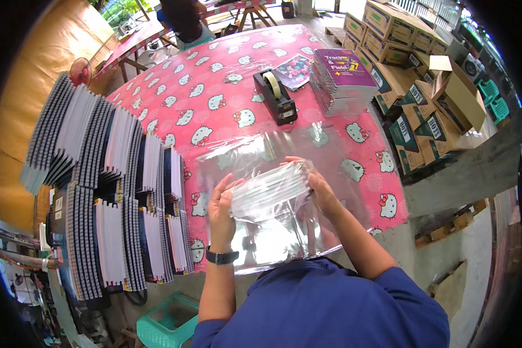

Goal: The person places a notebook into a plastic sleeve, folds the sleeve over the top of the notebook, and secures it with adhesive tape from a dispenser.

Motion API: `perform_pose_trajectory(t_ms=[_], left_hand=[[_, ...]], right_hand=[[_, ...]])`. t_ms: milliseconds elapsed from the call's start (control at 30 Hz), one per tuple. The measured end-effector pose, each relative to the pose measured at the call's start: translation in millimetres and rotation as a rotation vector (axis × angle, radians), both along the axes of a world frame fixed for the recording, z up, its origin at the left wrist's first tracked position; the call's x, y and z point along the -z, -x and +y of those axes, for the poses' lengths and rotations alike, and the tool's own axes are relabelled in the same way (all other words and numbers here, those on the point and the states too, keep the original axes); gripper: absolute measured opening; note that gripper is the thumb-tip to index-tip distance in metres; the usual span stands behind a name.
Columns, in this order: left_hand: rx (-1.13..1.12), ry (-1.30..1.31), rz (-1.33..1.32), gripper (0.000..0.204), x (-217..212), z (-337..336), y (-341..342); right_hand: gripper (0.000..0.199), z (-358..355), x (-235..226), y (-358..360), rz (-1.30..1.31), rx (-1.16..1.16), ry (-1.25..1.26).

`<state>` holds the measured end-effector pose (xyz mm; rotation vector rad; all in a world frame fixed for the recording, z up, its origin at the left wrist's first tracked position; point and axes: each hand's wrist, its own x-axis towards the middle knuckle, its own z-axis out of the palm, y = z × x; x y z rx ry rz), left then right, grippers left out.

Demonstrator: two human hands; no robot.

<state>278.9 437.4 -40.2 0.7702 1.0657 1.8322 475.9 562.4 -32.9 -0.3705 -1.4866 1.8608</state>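
Note:
Between my two hands stands a stack of books, its white page edges facing up, with shiny transparent plastic about it. My left hand, below a black wristwatch, grips the stack's left end. At the right end my right hand holds the stack, its fingers partly hidden behind the far side. A wide transparent plastic sheet spreads under the stack and catches bright glare. Beyond it on the table sits a black tape dispenser with a roll of tape.
Tall rows of spiral-bound books crowd the table's left side. Purple-covered books are piled at the far right, beside a colourful printed sheet. Cardboard boxes stand right of the pink patterned table. A green stool is lower left; another person sits beyond.

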Motion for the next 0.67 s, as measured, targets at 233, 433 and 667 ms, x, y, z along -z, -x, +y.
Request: perform_pose_trajectory(t_ms=[233,433,667], left_hand=[[0.073,0.033,-0.003,0.045,-8,26,-6],[-0.175,0.049,0.156,0.053,-5,25,6],[-0.276,-0.074,0.809,0.071,-45,-12,-6]], right_hand=[[0.053,4,33,7,0.141,0.175,0.403],[0.050,7,11,-1,0.020,0.307,0.122],[0.041,-4,-13,-47,-0.219,0.326,-0.229]])
